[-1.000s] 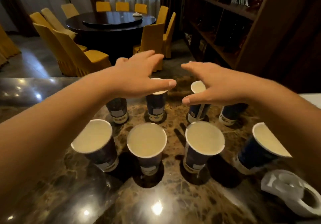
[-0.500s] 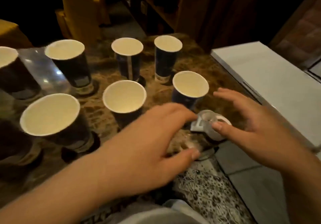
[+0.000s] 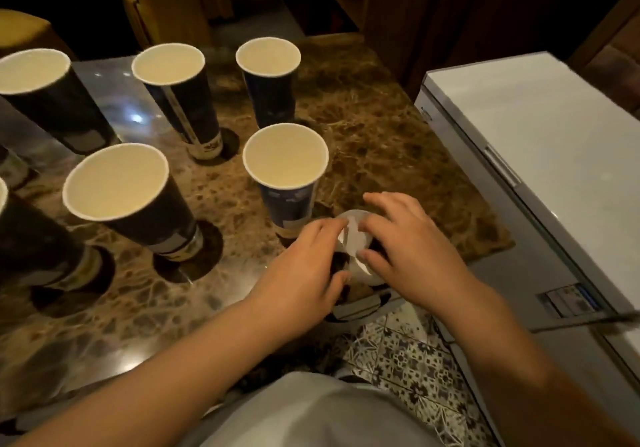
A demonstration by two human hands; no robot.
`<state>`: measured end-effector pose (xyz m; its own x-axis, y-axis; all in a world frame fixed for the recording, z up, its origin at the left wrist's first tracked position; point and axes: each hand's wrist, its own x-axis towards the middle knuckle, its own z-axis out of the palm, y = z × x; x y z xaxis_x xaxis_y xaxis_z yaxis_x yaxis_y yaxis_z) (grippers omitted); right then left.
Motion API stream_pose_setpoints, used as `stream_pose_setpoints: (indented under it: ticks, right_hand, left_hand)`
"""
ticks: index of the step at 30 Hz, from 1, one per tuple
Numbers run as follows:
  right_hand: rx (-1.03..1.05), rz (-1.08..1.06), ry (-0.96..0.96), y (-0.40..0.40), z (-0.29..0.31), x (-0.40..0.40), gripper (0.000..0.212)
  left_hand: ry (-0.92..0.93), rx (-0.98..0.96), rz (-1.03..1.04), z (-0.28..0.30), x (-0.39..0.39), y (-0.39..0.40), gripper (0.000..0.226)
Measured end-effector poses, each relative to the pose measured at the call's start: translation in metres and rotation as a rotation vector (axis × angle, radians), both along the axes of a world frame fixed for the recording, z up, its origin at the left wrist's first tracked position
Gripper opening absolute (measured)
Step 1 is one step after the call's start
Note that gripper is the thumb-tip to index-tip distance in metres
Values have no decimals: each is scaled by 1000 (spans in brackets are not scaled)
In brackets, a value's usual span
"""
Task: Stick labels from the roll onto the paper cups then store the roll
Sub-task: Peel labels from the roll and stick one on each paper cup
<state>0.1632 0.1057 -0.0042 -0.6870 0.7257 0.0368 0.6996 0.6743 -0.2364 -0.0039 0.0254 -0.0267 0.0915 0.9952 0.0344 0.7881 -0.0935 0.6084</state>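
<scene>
From the head camera, both hands meet over the near right corner of a brown marble table (image 3: 381,127). Between them lies the white label roll (image 3: 353,242), resting on the tabletop close to that corner and just beside the base of the nearest paper cup (image 3: 285,176).

The left hand (image 3: 304,273) comes in from the lower left with its fingers curled; fingertips and thumb touch the left side of the roll. The right hand (image 3: 408,252) comes in from the right, its thumb and forefinger pressed on the right side of the roll and the other fingers spread above it. Both seem to pinch the roll, though the picture is blurred and the exact hold is hard to make out.

Dark blue paper cups with pale insides stand upright across the table. One cup (image 3: 268,79) is near the far edge, another (image 3: 176,96) to its left, a third (image 3: 45,96) at the left edge. A large cup (image 3: 128,200) stands in the middle nearer the person.

A white chest freezer (image 3: 540,141) stands just beside the table's right edge. Patterned floor tiles (image 3: 408,360) show below the near corner, beside the person's pale shirt (image 3: 311,412).
</scene>
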Motion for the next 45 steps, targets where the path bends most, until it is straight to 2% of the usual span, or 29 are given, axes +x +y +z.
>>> stream_pose_setpoints:
  ticks: [2,6,8,11,16,19,22,25,28,30,32,33,36,38,39,40,42,45]
  right_hand:
    - [-69,48,136,13,-3,7,18]
    - [-328,110,321,35,-4,31,16]
    - [-461,135,381,45,-4,43,12]
    - [-629,165,402,60,-7,56,10]
    - [-686,163,409,77,-1,68,17]
    - [-747,129,491,83,6,75,13]
    - [-816,158,599,85,8,80,15]
    - [-911,145,685,86,8,83,10]
    - [-924,33,760,90,2,84,12]
    - [-932,-92,817,91,-6,82,16]
    - [-890,-202,831,90,-13,77,16]
    - [-801,-250,787,88,-16,76,20]
    - [-301,-306,586,75,-17,75,40]
    - [30,-198,573,62,-10,78,38]
    - [130,-112,562,55,-7,78,32]
    - [161,-19,545,49,-5,77,26]
    - [93,131,511,38,-4,73,17]
    - [31,132,502,29,-7,65,14]
  left_hand:
    - [7,3,28,-2,7,5,66]
    - [-71,19,91,1,23,14,69]
    - [-80,33,78,4,33,18,70]
    - [-62,41,67,6,47,23,57]
    - [-109,71,171,5,58,28,28]
    - [-87,51,173,10,59,30,17]
    - [-27,40,99,16,59,35,15]
    - [-42,35,31,17,59,43,15]
    - [-52,37,49,15,60,48,12]
    - [-130,6,81,17,60,52,10]
    - [-267,-68,105,21,60,54,10]
    - [-329,-111,110,24,60,55,12]
    - [-435,-234,113,31,60,56,13]
    - [-442,-282,129,33,59,55,17]
    - [-443,-290,137,33,58,54,18]
    - [-451,-290,143,33,58,53,18]
    - [-476,-274,140,34,58,49,18]
    - [-467,-242,109,36,56,46,18]
